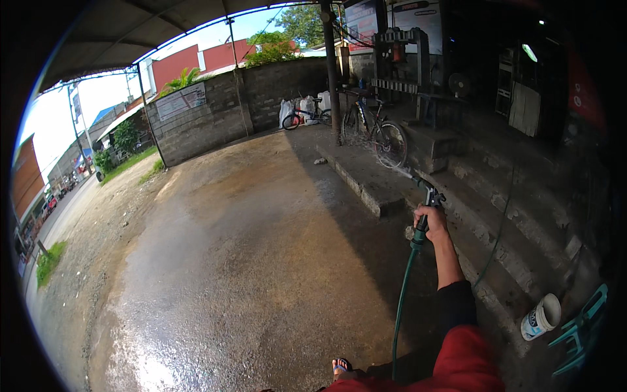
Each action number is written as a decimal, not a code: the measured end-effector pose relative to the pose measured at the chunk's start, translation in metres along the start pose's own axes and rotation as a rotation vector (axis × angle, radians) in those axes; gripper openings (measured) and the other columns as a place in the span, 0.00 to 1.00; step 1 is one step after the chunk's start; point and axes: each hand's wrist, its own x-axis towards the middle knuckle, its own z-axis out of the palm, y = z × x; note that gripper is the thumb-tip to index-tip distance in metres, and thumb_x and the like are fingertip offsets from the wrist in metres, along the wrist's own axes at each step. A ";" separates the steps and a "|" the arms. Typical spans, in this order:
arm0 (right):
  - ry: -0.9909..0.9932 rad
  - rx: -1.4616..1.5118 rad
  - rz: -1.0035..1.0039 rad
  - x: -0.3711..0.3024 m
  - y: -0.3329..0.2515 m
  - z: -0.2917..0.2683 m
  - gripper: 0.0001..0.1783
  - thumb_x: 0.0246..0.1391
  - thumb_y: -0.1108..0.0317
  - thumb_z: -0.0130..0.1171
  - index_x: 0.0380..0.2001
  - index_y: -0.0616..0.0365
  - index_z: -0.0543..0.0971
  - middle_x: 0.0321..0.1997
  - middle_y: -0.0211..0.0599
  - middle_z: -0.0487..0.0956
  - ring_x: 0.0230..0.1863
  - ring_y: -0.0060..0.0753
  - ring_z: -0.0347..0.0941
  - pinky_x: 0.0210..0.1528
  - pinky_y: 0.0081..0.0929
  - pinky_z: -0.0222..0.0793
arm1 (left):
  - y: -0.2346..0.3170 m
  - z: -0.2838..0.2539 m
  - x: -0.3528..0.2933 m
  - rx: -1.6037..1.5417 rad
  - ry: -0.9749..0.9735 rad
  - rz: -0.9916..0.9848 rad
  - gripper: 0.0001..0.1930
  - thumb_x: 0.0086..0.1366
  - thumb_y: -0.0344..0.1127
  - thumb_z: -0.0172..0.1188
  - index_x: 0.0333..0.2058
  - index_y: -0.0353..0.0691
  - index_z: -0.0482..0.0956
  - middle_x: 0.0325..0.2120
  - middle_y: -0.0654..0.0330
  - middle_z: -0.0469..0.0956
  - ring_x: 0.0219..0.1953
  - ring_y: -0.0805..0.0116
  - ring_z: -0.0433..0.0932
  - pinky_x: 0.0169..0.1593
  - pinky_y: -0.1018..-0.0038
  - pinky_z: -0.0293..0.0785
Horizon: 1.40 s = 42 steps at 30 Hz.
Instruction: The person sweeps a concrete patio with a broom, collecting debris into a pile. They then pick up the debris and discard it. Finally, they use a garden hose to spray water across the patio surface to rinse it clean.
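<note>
My right hand (431, 223) is closed around the handle of a hose nozzle (431, 195), with the arm stretched forward. A green garden hose (403, 297) hangs from the bottom of the nozzle down toward my feet. Water (400, 168) sprays out of the tip, forward and to the left, toward a bicycle (390, 140) that stands upright by a dark post. Whether the spray strikes the bicycle or the ground beside it I cannot tell. My left hand is out of the picture.
Wet ground (248, 248) spreads ahead and left. Broken concrete steps (509, 215) rise on the right, with a raised slab edge (359, 186) before the bicycle. A white bucket (541, 318) and a green plastic chair (581, 330) are at lower right. A block wall (215, 117) stands behind.
</note>
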 end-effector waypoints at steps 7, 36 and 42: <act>-0.039 0.029 -0.051 0.188 0.021 0.104 0.05 0.41 0.76 0.63 0.24 0.64 0.77 0.18 0.36 0.76 0.16 0.33 0.72 0.22 0.33 0.70 | 0.029 0.036 0.077 0.090 0.133 -0.037 0.22 0.66 0.57 0.58 0.49 0.48 0.75 0.39 0.62 0.76 0.36 0.66 0.76 0.34 0.66 0.75; -0.116 -0.115 0.000 0.889 0.236 0.498 0.05 0.40 0.71 0.60 0.20 0.57 0.74 0.16 0.33 0.72 0.16 0.30 0.70 0.22 0.30 0.68 | 0.760 0.186 0.610 0.062 0.329 0.113 0.20 0.56 0.30 0.62 0.49 0.34 0.79 0.27 0.56 0.81 0.21 0.67 0.79 0.21 0.72 0.72; -0.255 -0.134 -0.020 1.051 0.279 0.610 0.04 0.40 0.72 0.60 0.19 0.57 0.74 0.16 0.33 0.72 0.15 0.30 0.70 0.21 0.29 0.67 | 0.795 0.170 0.640 -0.010 0.511 -0.024 0.11 0.64 0.43 0.56 0.38 0.43 0.76 0.23 0.59 0.75 0.17 0.66 0.72 0.19 0.69 0.68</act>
